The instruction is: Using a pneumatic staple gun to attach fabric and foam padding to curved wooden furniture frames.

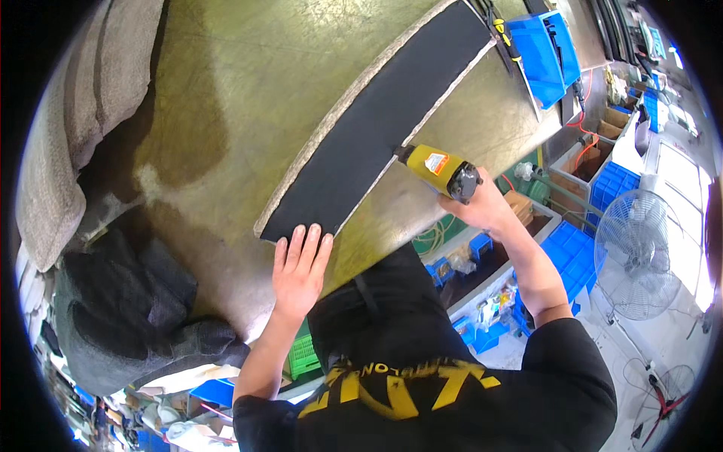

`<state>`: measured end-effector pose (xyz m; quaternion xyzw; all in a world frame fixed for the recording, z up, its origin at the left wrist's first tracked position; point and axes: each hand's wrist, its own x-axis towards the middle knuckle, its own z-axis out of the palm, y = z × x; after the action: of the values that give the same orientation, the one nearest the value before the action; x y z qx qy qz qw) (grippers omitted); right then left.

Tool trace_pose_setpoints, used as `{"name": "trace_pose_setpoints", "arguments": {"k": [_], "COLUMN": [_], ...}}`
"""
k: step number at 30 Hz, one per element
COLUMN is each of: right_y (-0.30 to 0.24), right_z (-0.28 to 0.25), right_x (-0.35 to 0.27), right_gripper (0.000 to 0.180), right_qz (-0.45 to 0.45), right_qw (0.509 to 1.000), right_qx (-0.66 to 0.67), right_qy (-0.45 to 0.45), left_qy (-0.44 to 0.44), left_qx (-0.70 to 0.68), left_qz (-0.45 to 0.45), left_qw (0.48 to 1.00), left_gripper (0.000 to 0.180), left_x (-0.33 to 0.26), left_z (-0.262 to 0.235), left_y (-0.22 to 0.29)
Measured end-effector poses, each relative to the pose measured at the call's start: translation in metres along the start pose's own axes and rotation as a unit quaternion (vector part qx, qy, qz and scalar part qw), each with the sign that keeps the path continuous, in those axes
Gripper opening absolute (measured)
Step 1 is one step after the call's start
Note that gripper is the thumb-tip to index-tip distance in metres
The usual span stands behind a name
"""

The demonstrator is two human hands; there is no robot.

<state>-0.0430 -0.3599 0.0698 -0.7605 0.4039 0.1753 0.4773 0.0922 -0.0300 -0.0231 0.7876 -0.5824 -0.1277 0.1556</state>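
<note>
A long curved panel (376,105) with a black face and a fuzzy grey-beige fabric edge lies slantwise on the worktable. My left hand (300,267) presses its nearest end with outstretched fingers, palm down. In my right hand (482,207) is a yellow and black staple gun (437,169); its handle is hidden beneath the body and my fingers. The gun's nose rests at the panel's right edge, about midway along. I cannot see whether a staple is there.
Beige-grey fabric (105,98) and a dark mesh heap (128,309) lie at the left. Yellow-handled pliers (506,39) and a blue bin (538,56) stand at the far right of the worktable (248,68). Right of the table are parts trays (482,279) and a floor fan (636,252).
</note>
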Motion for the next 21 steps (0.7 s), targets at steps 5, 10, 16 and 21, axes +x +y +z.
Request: {"name": "trace_pose_setpoints", "arguments": {"k": [5, 10, 16, 21], "right_y": [-0.008, -0.012, -0.009, -0.011], "right_z": [0.012, 0.030, 0.054, 0.070], "right_x": [-0.009, -0.018, -0.027, -0.034], "right_gripper": [0.025, 0.016, 0.028, 0.032], "right_qz": [0.022, -0.062, -0.123, -0.078], "right_qw": [0.999, 0.998, 0.990, 0.997], "right_qx": [-0.026, -0.032, -0.061, -0.013], "right_qy": [0.016, 0.010, 0.019, -0.017], "left_qy": [0.007, 0.021, 0.025, 0.041], "left_qx": [-0.031, -0.050, -0.049, -0.049], "left_qz": [0.005, 0.007, 0.005, 0.005], "left_qw": [0.999, 0.999, 0.998, 0.998], "left_gripper": [0.039, 0.036, 0.035, 0.037], "left_x": [0.000, 0.001, 0.001, 0.000], "left_z": [0.000, -0.004, -0.002, -0.002], "left_y": [-0.003, -0.005, -0.004, -0.004]}}
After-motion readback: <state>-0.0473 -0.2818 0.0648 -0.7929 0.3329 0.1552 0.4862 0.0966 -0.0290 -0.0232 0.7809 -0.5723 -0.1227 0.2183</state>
